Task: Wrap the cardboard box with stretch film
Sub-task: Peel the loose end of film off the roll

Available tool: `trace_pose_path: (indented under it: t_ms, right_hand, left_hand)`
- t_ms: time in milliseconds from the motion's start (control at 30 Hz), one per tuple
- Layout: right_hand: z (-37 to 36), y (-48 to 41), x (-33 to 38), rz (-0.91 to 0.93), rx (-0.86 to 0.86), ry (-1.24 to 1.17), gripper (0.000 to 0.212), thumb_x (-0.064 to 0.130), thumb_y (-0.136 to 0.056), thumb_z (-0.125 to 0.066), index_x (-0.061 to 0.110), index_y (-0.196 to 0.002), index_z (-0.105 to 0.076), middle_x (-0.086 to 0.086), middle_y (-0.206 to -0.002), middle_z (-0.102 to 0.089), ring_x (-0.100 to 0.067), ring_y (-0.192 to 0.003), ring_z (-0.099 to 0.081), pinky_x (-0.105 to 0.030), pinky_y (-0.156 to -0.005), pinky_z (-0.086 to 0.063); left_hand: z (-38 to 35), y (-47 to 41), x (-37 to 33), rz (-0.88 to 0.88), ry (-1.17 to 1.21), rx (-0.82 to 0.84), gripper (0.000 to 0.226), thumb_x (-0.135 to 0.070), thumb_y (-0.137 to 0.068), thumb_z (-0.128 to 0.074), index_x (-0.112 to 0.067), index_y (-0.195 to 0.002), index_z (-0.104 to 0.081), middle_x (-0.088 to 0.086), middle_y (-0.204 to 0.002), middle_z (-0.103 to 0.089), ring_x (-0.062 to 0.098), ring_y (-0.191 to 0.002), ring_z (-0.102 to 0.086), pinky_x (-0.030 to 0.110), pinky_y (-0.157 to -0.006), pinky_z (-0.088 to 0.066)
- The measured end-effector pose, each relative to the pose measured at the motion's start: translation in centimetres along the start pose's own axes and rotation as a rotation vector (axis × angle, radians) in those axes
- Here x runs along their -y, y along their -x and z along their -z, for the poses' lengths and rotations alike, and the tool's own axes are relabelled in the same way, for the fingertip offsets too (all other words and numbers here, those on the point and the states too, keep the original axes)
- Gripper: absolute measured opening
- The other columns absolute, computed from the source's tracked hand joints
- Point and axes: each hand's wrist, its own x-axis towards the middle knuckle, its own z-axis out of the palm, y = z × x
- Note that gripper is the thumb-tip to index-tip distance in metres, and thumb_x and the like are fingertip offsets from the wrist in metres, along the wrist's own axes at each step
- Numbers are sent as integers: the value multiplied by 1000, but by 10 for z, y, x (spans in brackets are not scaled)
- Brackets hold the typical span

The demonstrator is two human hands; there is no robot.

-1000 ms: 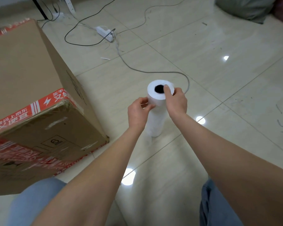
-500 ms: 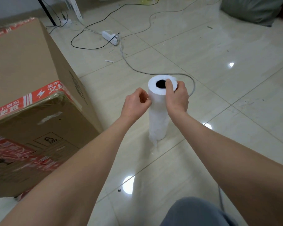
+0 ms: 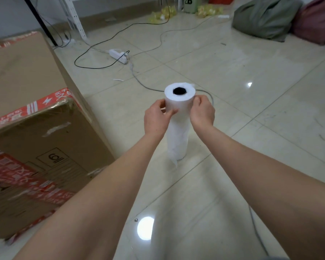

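Note:
A white roll of stretch film [image 3: 177, 136] stands upright on the tiled floor, its dark core hole facing up. My left hand [image 3: 157, 119] touches the roll's upper left side, thumb and fingers pinching at the film surface. On the upper right side, my right hand [image 3: 202, 111] grips the roll. A loose tail of film hangs at the roll's base. The large cardboard box [image 3: 32, 117], with red printed tape along its edges, stands on the floor to the left, apart from the roll.
A white power strip [image 3: 119, 56] with black and grey cables lies on the floor behind the roll. A green bag [image 3: 265, 17] and a dark red bag [image 3: 317, 25] sit at the back right. White shelf legs stand at the back left.
My right thumb has left the roll's top rim and that hand now holds the side. My left fingers have spread onto the film. The view has tilted up.

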Motion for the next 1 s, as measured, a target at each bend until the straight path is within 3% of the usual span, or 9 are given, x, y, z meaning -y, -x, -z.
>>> trace_pose_path:
  t_ms: [100,200,367,433,567,667,733,833,1000]
  right_hand:
    - [-4,12,-7,-15,12,-13,29,19,-95,-44,15,-121,-55,-2,-113,-61,-21,-102,-58,-26,-79,-42]
    - [-10,24,-11,-49,22,-98,32,18,-85,-60,14,-116,-53,-1,-105,-59,-15,-90,-57,-24,-75,-41]
    - [-13,24,-15,-61,13,-183,3,15,-85,-63,13,-87,-62,-4,-78,-68,-22,-80,-67,-35,-80,-55]
    - [-15,27,-15,-4,52,-92,8,14,-86,-59,11,-85,-66,-3,-79,-68,-22,-81,-66,-34,-77,-54]
    - [-16,36,-20,60,165,28,8,21,-90,-59,18,-85,-64,5,-84,-63,-16,-83,-60,-28,-73,-47]
    - [-7,30,-23,-3,53,31,10,23,-94,-53,21,-94,-63,5,-92,-63,-17,-91,-61,-30,-76,-47]
    - [1,23,-24,-62,-47,-18,19,17,-95,-47,18,-109,-60,2,-103,-63,-20,-99,-61,-30,-78,-46]
    - [4,17,-28,-74,58,-95,44,5,-93,-41,17,-134,-49,0,-127,-56,-18,-114,-54,-26,-89,-44]
    - [-4,15,-29,5,34,-108,23,17,-88,-60,15,-110,-67,2,-106,-68,-14,-100,-62,-21,-82,-44]
  left_hand:
    - [4,2,9,22,14,-34,6,-14,-84,-64,-15,-86,-70,-1,-82,-71,18,-83,-68,39,-79,-57]
    - [1,7,10,48,78,-16,10,-11,-84,-61,-18,-77,-66,-2,-76,-69,18,-78,-68,40,-77,-58]
    - [1,13,12,25,153,41,9,-9,-87,-57,-15,-91,-62,2,-84,-67,21,-86,-68,38,-75,-59]
    - [4,13,11,56,219,36,16,-10,-87,-60,-14,-103,-58,3,-88,-64,24,-89,-67,34,-73,-59]
    - [9,7,5,90,200,68,69,-35,-77,-77,-19,-136,-44,-4,-119,-56,14,-104,-60,29,-89,-50]
    - [2,5,-7,90,195,144,86,-39,-70,-81,-21,-142,-37,-7,-135,-48,12,-120,-50,27,-95,-43]
    - [-6,4,-16,77,172,161,85,-39,-67,-83,-22,-137,-39,-13,-124,-50,9,-115,-51,25,-87,-43]
    - [-15,2,-21,90,52,108,86,-46,-62,-82,-20,-133,-41,-8,-123,-54,13,-113,-54,30,-87,-47]
    - [-8,4,-8,-37,-61,49,55,-40,-71,-78,-18,-118,-59,-6,-113,-65,14,-101,-61,25,-80,-46]
